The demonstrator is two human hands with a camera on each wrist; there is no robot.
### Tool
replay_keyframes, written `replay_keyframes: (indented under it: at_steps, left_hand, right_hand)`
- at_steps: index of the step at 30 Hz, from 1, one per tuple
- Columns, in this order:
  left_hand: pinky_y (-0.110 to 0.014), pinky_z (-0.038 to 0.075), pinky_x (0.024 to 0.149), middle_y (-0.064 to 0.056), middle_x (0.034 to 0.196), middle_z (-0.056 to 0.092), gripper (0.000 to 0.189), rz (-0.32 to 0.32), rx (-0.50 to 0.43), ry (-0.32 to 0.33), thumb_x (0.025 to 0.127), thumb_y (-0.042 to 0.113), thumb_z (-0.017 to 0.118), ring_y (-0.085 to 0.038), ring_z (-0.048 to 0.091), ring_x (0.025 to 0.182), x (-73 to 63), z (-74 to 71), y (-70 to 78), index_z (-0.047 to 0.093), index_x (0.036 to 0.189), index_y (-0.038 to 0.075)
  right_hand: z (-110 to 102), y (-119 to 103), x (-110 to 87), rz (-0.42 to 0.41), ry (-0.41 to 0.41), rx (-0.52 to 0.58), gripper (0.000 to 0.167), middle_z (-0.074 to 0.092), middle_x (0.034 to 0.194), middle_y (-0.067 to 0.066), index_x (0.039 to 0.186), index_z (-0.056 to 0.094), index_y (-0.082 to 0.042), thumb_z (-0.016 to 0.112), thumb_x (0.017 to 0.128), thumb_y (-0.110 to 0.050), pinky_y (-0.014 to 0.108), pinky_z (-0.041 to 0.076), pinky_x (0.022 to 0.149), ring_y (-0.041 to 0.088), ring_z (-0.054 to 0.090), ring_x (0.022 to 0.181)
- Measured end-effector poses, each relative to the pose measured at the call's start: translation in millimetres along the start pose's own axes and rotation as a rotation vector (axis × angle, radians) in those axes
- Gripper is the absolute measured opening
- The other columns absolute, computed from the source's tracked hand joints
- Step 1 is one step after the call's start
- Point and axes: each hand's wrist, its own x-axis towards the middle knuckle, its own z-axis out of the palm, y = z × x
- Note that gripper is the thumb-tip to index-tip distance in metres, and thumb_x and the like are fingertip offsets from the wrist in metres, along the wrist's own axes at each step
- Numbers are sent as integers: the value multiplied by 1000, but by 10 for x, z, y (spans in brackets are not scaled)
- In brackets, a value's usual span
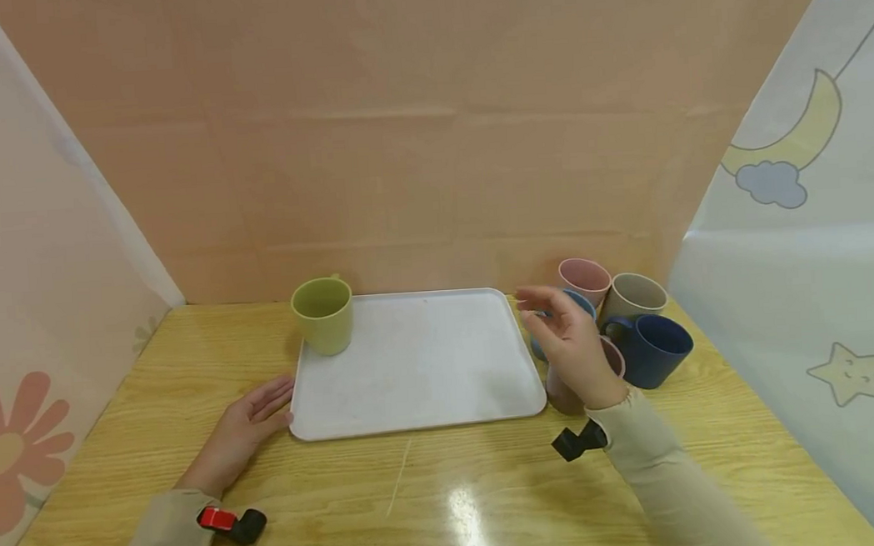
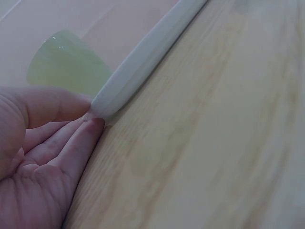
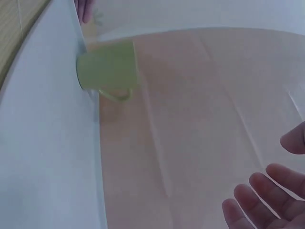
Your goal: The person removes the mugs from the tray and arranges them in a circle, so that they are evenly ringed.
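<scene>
My left hand (image 1: 247, 426) lies at the front left corner of the white tray (image 1: 413, 366). In the left wrist view its thumb and a finger pinch the tray's edge. A green mug (image 1: 324, 317) stands upright on the tray's back left corner, its handle pointing away. My right hand (image 1: 567, 340) is raised over the tray's right side, fingers spread and loosely bent, holding nothing. Behind and below it, partly hidden, are a light blue mug (image 1: 580, 301) and a brownish mug (image 1: 562, 395).
Right of the tray stand a pink mug (image 1: 584, 279), a grey-beige mug (image 1: 634, 296) and a dark blue mug (image 1: 652, 356), close together on the wooden table (image 1: 331, 505). An orange-brown backdrop (image 1: 429, 140) rises behind, with patterned sheets on both sides.
</scene>
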Motion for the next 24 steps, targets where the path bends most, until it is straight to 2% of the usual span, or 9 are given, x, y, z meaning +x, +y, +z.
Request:
replay_keyframes:
  at_steps: [3,7,11,15,18,24]
  left_hand:
    - [-8,41,97,-25,160,31,71,-5,-1,1,100,13,66,6,46,128,-3,-4,-6,27,157,-5]
    - [-7,41,97,-25,160,31,72,-14,-1,5,100,14,66,6,46,129,-3,-14,-18,26,157,-5]
    - [-8,42,97,-25,160,31,72,-6,-10,3,100,13,66,8,46,127,-1,-17,-22,27,157,-5]
    - [-8,42,97,-25,160,31,72,-4,-13,2,100,13,66,9,46,126,-2,-12,-12,27,157,-5]
    - [-7,41,97,-25,160,31,72,-6,-8,6,100,14,66,9,46,126,-8,-5,-9,27,157,-5]
    - [-8,41,97,-27,159,32,72,3,0,2,100,14,66,12,47,123,-12,13,-34,27,156,-6]
  right_hand:
    - [203,2,47,21,-67,-5,32,64,126,18,128,61,7,64,97,1,21,53,94,31,62,113]
    - [450,7,126,63,-138,-2,34,62,131,15,131,61,2,65,98,-6,32,53,98,32,60,119]
    - [690,66,211,105,-157,50,35,61,132,17,131,61,2,66,97,-7,42,53,99,35,60,120]
    - [953,170,269,176,-182,100,38,60,135,19,133,59,3,67,96,-7,42,52,102,36,59,122]
    - [1145,253,290,231,-203,114,41,59,136,14,134,58,1,68,96,-9,42,50,105,36,57,124]
    - [1470,302,293,233,-233,75,46,58,139,11,137,56,-2,71,94,-11,47,46,108,37,54,127]
